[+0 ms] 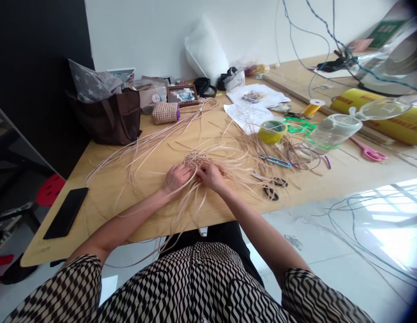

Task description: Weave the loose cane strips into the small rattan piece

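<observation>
Left hand (175, 177) and right hand (211, 176) both closed on the woven reed piece (196, 160), mid-tabletop (104, 202). Risk: loose strands (228, 152) lay near the scissors (271, 193); careless pulling could snag or nick them.

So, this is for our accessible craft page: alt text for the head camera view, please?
The person's left hand and right hand grip a small woven piece with long pale strands fanning across a wooden table. Black-handled scissors lie nearby.

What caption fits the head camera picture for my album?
Left hand and right hand weave pale cane strands on a wooden table.
</observation>
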A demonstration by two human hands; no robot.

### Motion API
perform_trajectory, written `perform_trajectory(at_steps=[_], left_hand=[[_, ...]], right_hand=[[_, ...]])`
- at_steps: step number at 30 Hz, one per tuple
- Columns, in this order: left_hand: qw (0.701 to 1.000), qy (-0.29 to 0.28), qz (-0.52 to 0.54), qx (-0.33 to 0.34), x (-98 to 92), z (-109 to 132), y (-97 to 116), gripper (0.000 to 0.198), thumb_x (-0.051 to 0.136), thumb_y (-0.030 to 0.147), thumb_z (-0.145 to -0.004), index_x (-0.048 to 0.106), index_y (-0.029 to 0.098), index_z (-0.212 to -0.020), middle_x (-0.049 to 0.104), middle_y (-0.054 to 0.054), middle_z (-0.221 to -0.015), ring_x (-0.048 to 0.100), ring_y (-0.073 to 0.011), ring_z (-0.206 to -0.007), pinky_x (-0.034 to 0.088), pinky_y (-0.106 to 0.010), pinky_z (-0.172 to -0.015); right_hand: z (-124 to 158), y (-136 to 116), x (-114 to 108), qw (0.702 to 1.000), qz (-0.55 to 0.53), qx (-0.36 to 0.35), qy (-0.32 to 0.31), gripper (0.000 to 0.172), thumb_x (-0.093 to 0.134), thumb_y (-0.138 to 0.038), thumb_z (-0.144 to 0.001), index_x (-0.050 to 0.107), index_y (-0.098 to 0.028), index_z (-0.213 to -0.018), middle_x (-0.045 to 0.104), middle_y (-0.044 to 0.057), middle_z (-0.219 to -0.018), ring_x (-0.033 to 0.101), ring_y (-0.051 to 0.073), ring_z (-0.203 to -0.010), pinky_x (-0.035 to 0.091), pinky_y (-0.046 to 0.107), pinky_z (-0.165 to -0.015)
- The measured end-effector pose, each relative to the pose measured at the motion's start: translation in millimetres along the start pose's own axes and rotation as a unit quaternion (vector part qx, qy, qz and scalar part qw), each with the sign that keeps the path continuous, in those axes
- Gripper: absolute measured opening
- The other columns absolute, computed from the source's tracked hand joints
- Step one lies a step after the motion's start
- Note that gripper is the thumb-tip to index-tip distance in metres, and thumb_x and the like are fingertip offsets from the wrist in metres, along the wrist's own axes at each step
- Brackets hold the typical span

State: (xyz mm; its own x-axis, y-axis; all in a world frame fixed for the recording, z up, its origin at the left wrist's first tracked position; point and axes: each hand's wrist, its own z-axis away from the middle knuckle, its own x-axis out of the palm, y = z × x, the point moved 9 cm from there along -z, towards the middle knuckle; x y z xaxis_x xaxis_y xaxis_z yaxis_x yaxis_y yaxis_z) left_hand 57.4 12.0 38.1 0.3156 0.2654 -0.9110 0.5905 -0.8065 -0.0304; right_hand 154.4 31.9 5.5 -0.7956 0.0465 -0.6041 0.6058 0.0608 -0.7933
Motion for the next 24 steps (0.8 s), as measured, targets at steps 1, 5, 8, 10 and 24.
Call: perform_trajectory(at_steps=[1, 5, 8, 10, 24], left_hand=[[1.0, 0.002, 0.006, 0.005, 4.2, 0.2, -2.7, 0.033, 0.037, 0.031, -0.093, 0.066, 0.017, -0.089, 0.067, -0.01, -0.082, 0.056, -0.0184, -0.079, 0.036, -0.03, -0.069], [1.0, 0.02, 0.022, 0.006, 15.4, 4.7, -10.1, 0.033, 0.038, 0.032, -0.092, 0.066, 0.018, -0.08, 0.064, -0.008, -0.071, 0.056, -0.0184, -0.077, 0.034, -0.03, -0.069], [0.999, 0.03, 0.026, 0.008, 18.5, 7.7, -10.6, 0.032, 0.04, 0.032, -0.09, 0.065, 0.018, -0.077, 0.063, -0.007, -0.071, 0.056, -0.019, -0.078, 0.033, -0.03, -0.07], [0.999, 0.034, 0.041, 0.009, 18.9, 7.9, -11.1, 0.029, 0.042, 0.031, -0.09, 0.065, 0.018, -0.077, 0.063, -0.007, -0.072, 0.056, -0.0194, -0.079, 0.033, -0.03, -0.072], [0.994, 0.081, 0.069, 0.005, 13.9, 3.3, -13.2, 0.027, 0.047, 0.034, -0.088, 0.065, 0.018, -0.078, 0.065, -0.005, -0.071, 0.055, -0.0176, -0.073, 0.035, -0.03, -0.068]], right_hand=[[-1.4, -0.6, -0.8, 1.0, 0.013, -0.002, 0.001, 0.023, 0.055, -0.027, -0.077, 0.059, -0.015, -0.058, 0.056, -0.001, -0.053, 0.046, 0.01, -0.053, 0.03, 0.02, -0.052], [-0.9, -1.3, -6.2, 0.994, 0.099, 0.017, 0.038, 0.013, 0.063, -0.028, -0.071, 0.064, -0.015, -0.07, 0.065, 0.004, -0.067, 0.055, 0.014, -0.061, 0.032, 0.022, -0.055], [2.3, -4.7, -5.6, 0.987, 0.152, 0.019, 0.04, 0.016, 0.063, -0.031, -0.071, 0.064, -0.016, -0.067, 0.065, 0.005, -0.065, 0.057, 0.016, -0.061, 0.03, 0.024, -0.054], [4.0, -7.4, -3.2, 0.986, 0.162, 0.01, 0.025, 0.019, 0.06, -0.031, -0.073, 0.063, -0.016, -0.061, 0.064, 0.005, -0.06, 0.057, 0.016, -0.059, 0.029, 0.024, -0.053], [3.2, -9.4, -10.8, 0.992, 0.115, -0.022, 0.056, 0.015, 0.057, -0.02, -0.069, 0.071, -0.016, -0.071, 0.068, 0.003, -0.066, 0.06, 0.015, -0.061, 0.036, 0.022, -0.057]])
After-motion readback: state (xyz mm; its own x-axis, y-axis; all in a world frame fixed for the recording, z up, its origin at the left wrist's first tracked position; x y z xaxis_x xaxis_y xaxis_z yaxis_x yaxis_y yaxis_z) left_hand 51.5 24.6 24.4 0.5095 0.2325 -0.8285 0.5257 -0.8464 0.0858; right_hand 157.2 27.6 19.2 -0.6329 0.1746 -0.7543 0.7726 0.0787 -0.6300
